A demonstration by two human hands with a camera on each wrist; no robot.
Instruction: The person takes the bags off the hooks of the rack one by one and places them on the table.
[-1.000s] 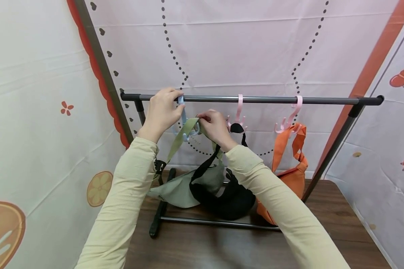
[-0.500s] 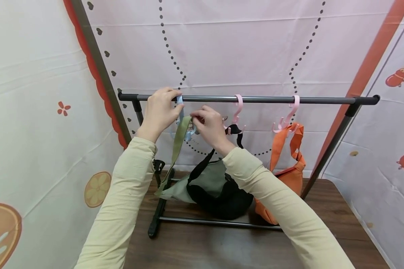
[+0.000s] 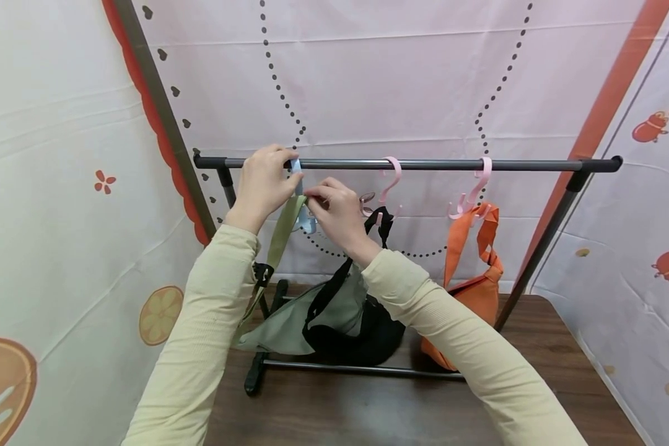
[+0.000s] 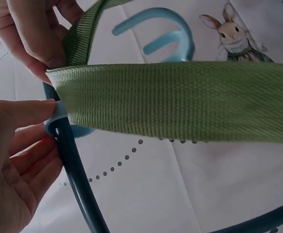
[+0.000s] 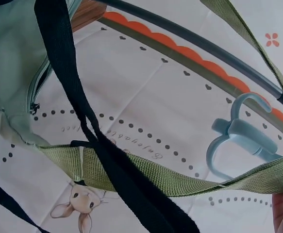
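Observation:
My left hand (image 3: 264,186) pinches the stem of a light blue multi-prong hook (image 5: 248,136) where it hangs over the dark bar (image 3: 435,165). My right hand (image 3: 339,214) pinches a green webbing strap (image 4: 180,99) folded into a loop, close beside the blue hook. In the left wrist view the strap crosses in front of the hook, whose curved prongs show behind it. Below hangs the grey-green waist bag (image 3: 281,331) on this strap, partly covered by a black bag (image 3: 362,341). The black bag's strap (image 5: 102,136) crosses over the green one.
Two pink hooks (image 3: 392,176) hang farther right on the bar; an orange bag (image 3: 482,297) hangs from the rightmost. The rack's lower rail (image 3: 362,370) runs above a brown wooden tabletop (image 3: 334,412). Printed cloth (image 3: 412,80) encloses the back and sides.
My right hand has moved left with the green strap, closer to the blue hook. The grey-green and black bags have shifted left, and the middle pink hook now leans. My left hand stays at the bar.

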